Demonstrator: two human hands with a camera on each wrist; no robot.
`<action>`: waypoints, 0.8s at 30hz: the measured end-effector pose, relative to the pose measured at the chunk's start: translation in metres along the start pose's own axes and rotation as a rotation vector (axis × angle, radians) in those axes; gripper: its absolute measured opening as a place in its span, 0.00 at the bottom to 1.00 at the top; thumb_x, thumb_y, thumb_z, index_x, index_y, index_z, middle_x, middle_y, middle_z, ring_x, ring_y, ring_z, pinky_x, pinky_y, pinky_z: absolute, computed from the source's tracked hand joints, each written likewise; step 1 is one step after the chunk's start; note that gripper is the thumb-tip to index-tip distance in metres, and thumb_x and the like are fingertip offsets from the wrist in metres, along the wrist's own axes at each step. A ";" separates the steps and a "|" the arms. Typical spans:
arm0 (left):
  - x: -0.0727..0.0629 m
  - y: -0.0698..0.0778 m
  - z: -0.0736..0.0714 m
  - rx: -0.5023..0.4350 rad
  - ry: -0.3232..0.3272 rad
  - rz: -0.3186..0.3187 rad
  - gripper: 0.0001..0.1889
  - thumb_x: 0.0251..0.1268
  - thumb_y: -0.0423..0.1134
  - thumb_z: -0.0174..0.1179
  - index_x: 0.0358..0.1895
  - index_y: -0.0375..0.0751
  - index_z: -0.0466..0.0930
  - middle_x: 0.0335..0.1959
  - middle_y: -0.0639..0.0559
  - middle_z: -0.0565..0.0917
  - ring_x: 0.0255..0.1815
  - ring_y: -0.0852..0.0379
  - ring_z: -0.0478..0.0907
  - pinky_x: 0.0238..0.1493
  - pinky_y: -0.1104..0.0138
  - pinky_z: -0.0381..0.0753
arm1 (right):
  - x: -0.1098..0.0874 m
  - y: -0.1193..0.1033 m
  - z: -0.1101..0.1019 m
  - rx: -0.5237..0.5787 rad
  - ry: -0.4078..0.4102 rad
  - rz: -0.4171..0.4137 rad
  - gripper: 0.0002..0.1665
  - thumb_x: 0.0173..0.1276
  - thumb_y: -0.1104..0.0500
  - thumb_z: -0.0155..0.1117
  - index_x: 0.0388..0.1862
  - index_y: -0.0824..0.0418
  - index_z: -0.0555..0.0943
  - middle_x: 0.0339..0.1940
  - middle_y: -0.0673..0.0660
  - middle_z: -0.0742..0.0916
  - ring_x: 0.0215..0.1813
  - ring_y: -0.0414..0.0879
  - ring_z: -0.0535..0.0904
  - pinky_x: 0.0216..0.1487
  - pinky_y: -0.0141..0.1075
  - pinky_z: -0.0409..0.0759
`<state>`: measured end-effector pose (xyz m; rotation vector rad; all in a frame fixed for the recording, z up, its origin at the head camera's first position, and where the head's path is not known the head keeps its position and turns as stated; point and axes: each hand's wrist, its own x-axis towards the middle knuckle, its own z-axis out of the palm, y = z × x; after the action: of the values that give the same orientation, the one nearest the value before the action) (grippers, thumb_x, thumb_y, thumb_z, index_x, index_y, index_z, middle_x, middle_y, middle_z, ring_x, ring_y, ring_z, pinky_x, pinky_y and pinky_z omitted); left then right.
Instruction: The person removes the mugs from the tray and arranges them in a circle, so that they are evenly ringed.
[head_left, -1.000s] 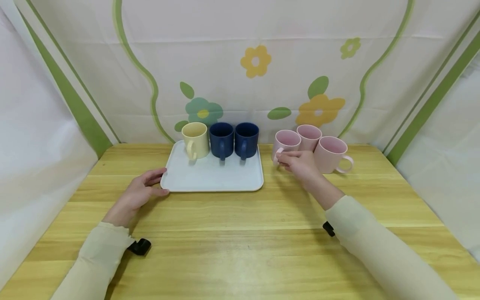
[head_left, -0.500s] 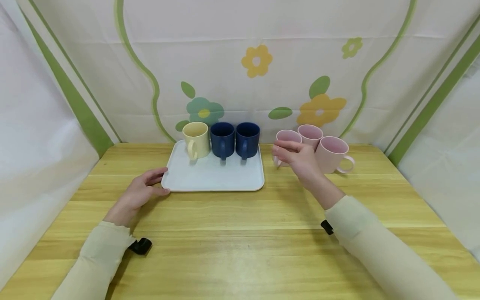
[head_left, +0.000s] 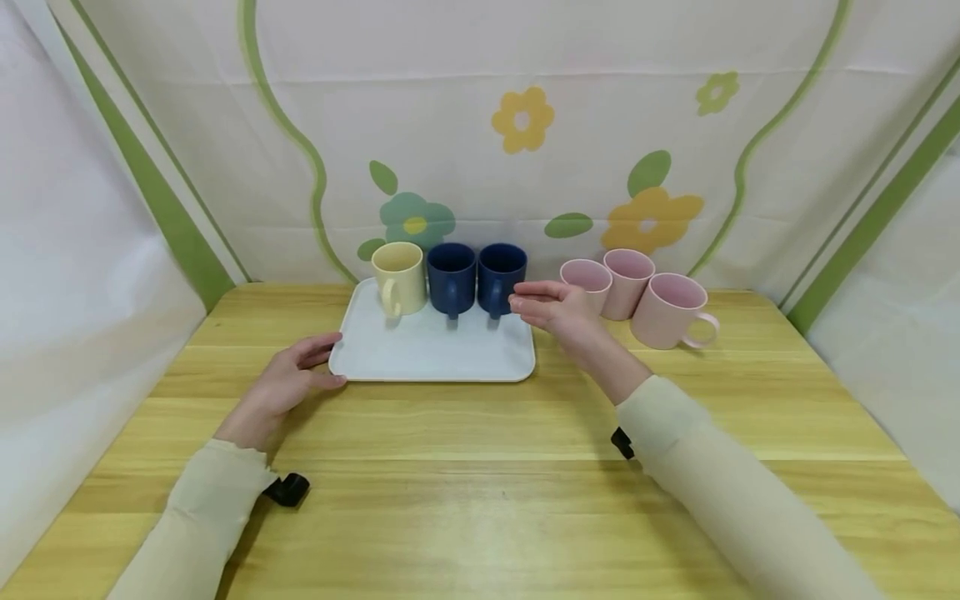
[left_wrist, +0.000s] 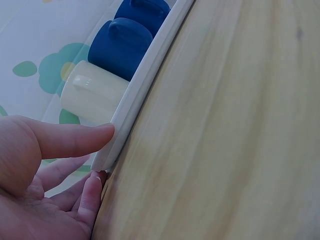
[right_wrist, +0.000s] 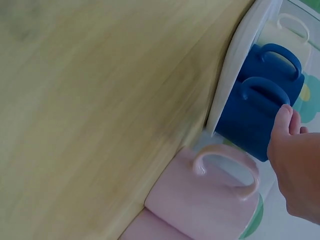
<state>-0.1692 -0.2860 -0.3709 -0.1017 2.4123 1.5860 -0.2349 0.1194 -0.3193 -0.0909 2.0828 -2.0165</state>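
At the front left corner of a white tray (head_left: 431, 354), my left hand (head_left: 288, 379) holds the rim, thumb on the front edge and fingers at the side. A pale yellow mug (head_left: 405, 287) and two dark blue mugs (head_left: 457, 283) stand along the tray's back, handles forward. My right hand (head_left: 566, 312) hovers by the right-hand blue mug (head_left: 491, 267), fingers extended and holding nothing; in the right wrist view its fingertips (right_wrist: 285, 112) overlap that mug, and I cannot tell if they touch. Part of the nearest pink mug (head_left: 588, 279) is hidden behind the right hand.
Two more pink mugs, a back one (head_left: 630, 287) and a front one (head_left: 667, 312), stand close together right of the tray. A white curtain (head_left: 420, 117) with printed flowers hangs behind the wooden table (head_left: 465, 492).
My right hand has let go of the nearest pink mug's handle, lifted, and moved left toward the blue mugs. The mug stays on the table. My left hand keeps its place at the tray.
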 end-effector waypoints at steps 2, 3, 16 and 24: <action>0.000 0.000 0.000 -0.007 0.000 -0.001 0.46 0.69 0.33 0.70 0.86 0.44 0.55 0.84 0.34 0.62 0.84 0.36 0.58 0.81 0.42 0.57 | 0.003 0.001 0.004 0.011 0.003 0.024 0.30 0.78 0.61 0.67 0.75 0.68 0.75 0.72 0.67 0.83 0.72 0.55 0.82 0.72 0.43 0.79; 0.001 0.000 0.000 -0.009 0.001 -0.002 0.46 0.69 0.33 0.70 0.86 0.44 0.55 0.84 0.34 0.62 0.84 0.36 0.58 0.81 0.41 0.57 | 0.005 0.002 0.005 0.008 0.006 0.032 0.31 0.78 0.61 0.67 0.75 0.68 0.74 0.72 0.67 0.83 0.73 0.55 0.81 0.73 0.43 0.79; 0.002 0.002 0.000 -0.005 0.014 -0.012 0.46 0.68 0.32 0.70 0.86 0.44 0.57 0.84 0.34 0.63 0.84 0.36 0.57 0.82 0.41 0.54 | 0.022 0.008 0.020 0.040 0.000 0.079 0.30 0.77 0.64 0.66 0.74 0.70 0.74 0.73 0.67 0.82 0.75 0.57 0.78 0.79 0.48 0.72; 0.001 0.002 0.001 -0.012 0.011 -0.011 0.45 0.68 0.31 0.70 0.86 0.44 0.57 0.83 0.34 0.63 0.84 0.37 0.58 0.82 0.43 0.56 | 0.035 0.016 0.020 0.083 -0.030 0.128 0.34 0.74 0.66 0.68 0.76 0.71 0.71 0.76 0.66 0.79 0.76 0.57 0.77 0.80 0.52 0.71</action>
<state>-0.1706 -0.2843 -0.3702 -0.1259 2.4064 1.5991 -0.2625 0.0929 -0.3404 0.0259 1.9317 -2.0094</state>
